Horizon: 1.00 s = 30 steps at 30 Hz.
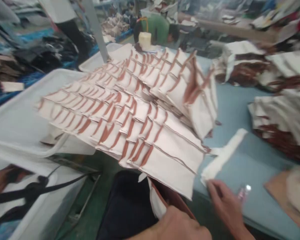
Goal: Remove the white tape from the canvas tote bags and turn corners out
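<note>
The long white cloth strip (pixel 225 155) is lying on the pale blue table (pixel 255 160), right of centre, its long axis running lower left to upper right. The right hand (pixel 225 205), the nearer one, is reaching palm-down with its grip spread and its fingertips (pixel 211 186) at the strip's lower end. The left hand (pixel 176 225) is resting at bottom centre; I cannot tell its grip.

cream fabric pieces (pixel 165 146) with rust-brown straps, pale-blue table (pixel 255 160)
</note>
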### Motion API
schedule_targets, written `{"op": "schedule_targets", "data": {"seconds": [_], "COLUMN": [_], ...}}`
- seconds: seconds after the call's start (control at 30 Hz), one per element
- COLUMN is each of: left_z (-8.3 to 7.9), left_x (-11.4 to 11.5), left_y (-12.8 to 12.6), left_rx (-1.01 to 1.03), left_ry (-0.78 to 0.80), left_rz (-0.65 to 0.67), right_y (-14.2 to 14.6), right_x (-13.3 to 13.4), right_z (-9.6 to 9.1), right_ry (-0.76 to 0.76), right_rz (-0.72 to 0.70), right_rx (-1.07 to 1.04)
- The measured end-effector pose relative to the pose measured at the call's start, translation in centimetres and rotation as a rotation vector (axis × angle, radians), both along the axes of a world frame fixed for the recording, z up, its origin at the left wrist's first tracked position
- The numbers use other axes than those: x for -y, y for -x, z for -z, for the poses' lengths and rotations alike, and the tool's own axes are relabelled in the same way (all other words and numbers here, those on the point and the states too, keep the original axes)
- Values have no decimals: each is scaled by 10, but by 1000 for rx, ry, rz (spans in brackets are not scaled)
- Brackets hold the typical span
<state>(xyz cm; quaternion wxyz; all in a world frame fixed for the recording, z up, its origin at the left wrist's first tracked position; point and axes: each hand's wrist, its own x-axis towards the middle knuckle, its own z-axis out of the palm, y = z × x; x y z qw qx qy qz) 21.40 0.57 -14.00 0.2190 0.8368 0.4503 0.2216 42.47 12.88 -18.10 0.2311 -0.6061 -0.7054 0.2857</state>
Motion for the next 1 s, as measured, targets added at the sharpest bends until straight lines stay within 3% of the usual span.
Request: {"op": "schedule_targets", "data": {"seconds": [0.1, 0.23, 0.33, 0.47, 0.57, 0.7, 1.0], "left_z": [-4, -12, -24, -38, -38, -24, 17], "left_x": [14, 39, 42, 13, -19, -57, -111], "left_y": [-15, -34, -43, -30, -13, -10, -55], "left_rx": [38, 96, 81, 66, 85, 207, 509], "left_ry": [-63, -82, -3, 164, 247, 330, 461], "left_rz": [20, 213, 151, -225, -378, -423, -451], "right_y": [9, -3, -10, -11, -10, -9, -15], "right_x": [-6, -17, -21, -25, -28, -32, -39], "right_z": [-5, 6, 14, 18, 18, 13, 7], "right_ry": [-20, -4, 27, 72, 122, 210, 369], "right_rz": [-21, -69, -102, -117, -112, -86, -57], "right_rx": [26, -4, -69, -146, -185, -233, -355]}}
